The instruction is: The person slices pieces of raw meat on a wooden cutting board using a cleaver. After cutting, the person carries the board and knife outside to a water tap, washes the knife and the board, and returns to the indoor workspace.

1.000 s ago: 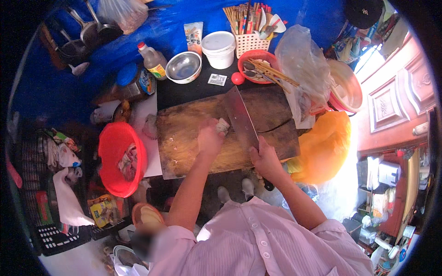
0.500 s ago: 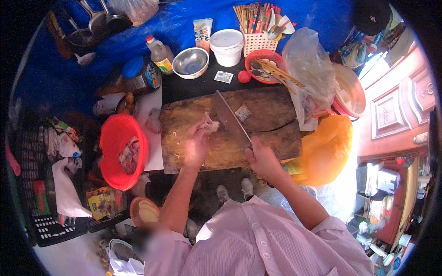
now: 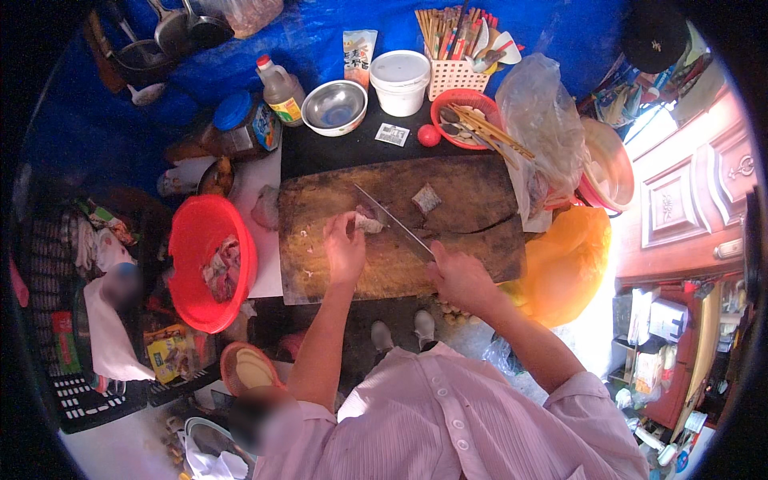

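My right hand is wrapped round the handle of a long-bladed kitchen knife, whose blade slants up and left over a thick wooden chopping board. On the board's left half, the fingers of my left hand pinch a small pale piece of fish with greyish skin. The blade comes down close beside this piece; whether it touches cannot be told. Another grey-skinned piece of fish lies apart, to the right of the blade.
A red basin with raw pieces stands left of the board. Behind the board are a metal bowl, a lidded white tub, a red ball and a red basket of utensils. An orange bag hangs at the right.
The knife has tilted from showing its broad side to nearly edge-on, its tip shifting left and down. My left hand has set the raised piece of fish down on the board beside the blade.
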`<state>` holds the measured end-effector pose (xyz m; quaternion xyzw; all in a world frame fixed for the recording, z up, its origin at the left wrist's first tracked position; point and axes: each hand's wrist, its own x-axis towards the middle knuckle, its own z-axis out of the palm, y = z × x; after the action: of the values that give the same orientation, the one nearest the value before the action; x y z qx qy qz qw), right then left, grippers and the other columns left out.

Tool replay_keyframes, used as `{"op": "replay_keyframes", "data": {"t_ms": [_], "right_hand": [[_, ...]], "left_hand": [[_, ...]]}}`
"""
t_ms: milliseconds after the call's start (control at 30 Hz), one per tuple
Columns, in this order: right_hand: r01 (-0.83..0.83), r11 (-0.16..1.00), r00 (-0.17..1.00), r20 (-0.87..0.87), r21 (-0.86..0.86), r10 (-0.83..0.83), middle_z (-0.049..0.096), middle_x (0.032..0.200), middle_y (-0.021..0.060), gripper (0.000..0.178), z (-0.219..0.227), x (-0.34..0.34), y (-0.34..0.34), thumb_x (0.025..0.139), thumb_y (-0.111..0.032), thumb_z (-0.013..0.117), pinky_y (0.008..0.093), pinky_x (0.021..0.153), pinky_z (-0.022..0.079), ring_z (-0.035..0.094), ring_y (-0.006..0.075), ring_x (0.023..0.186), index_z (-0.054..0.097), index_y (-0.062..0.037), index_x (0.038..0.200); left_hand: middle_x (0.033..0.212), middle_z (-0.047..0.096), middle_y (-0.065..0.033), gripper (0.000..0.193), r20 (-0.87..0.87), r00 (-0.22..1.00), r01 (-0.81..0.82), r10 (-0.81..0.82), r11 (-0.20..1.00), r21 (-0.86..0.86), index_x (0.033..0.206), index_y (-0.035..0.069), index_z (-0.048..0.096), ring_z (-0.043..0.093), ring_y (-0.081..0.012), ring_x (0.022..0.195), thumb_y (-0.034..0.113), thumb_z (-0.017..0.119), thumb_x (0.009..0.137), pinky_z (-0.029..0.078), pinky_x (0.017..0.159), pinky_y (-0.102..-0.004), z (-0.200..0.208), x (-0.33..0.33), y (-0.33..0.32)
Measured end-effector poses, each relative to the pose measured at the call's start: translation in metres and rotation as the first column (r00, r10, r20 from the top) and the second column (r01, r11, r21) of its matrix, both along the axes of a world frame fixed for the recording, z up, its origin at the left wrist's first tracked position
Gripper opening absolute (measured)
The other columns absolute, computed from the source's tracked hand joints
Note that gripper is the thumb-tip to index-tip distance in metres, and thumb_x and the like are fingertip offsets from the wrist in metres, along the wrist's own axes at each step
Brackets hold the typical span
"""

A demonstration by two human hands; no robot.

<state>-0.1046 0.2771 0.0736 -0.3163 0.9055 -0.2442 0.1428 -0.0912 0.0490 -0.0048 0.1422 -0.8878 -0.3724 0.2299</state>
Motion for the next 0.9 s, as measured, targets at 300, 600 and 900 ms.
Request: {"op": "replay_keyframes", "data": {"t_ms": [300, 600, 900], "right_hand": [[-0.076, 0.996, 0.996, -0.038, 0.054, 0.078, 0.057, 0.067, 0.0214, 0.027, 0.035, -0.027, -0.005, 0.082, -0.013, 0.048, 0.0504, 0.061, 0.046, 0.058, 0.0399, 0.066, 0.041, 0.0014, 0.104], [-0.212, 0.973, 0.976, -0.020, 0.092, 0.215, 0.058, 0.069, 0.0199, 0.025, 0.030, -0.041, -0.028, 0.079, -0.010, 0.049, 0.0497, 0.062, 0.045, 0.058, 0.0385, 0.068, 0.043, 0.0033, 0.100], [-0.267, 0.957, 0.959, 0.126, 0.110, 0.253, 0.058, 0.071, 0.0224, 0.025, 0.030, -0.063, -0.038, 0.081, -0.012, 0.048, 0.0493, 0.061, 0.044, 0.057, 0.0406, 0.069, 0.044, 0.0062, 0.098]], "left_hand": [[0.094, 0.052, -0.0117, 0.025, -0.062, 0.996, 0.078, -0.066, 0.976, 0.204, 0.093, 0.003, 0.057, 0.054, -0.0262, 0.088, -0.011, 0.052, 0.073, 0.044, 0.075, -0.0309, 0.010, -0.003, 0.005], [0.091, 0.051, -0.0103, 0.023, -0.079, 0.996, 0.054, -0.036, 0.970, 0.237, 0.091, 0.002, 0.058, 0.054, -0.0223, 0.081, -0.012, 0.053, 0.073, 0.044, 0.070, -0.0286, 0.006, -0.005, 0.001], [0.090, 0.053, -0.0101, 0.024, -0.098, 0.995, 0.056, -0.036, 0.976, 0.213, 0.092, 0.005, 0.060, 0.054, -0.0232, 0.081, -0.010, 0.057, 0.073, 0.044, 0.068, -0.0303, 0.001, -0.003, -0.006]]}}
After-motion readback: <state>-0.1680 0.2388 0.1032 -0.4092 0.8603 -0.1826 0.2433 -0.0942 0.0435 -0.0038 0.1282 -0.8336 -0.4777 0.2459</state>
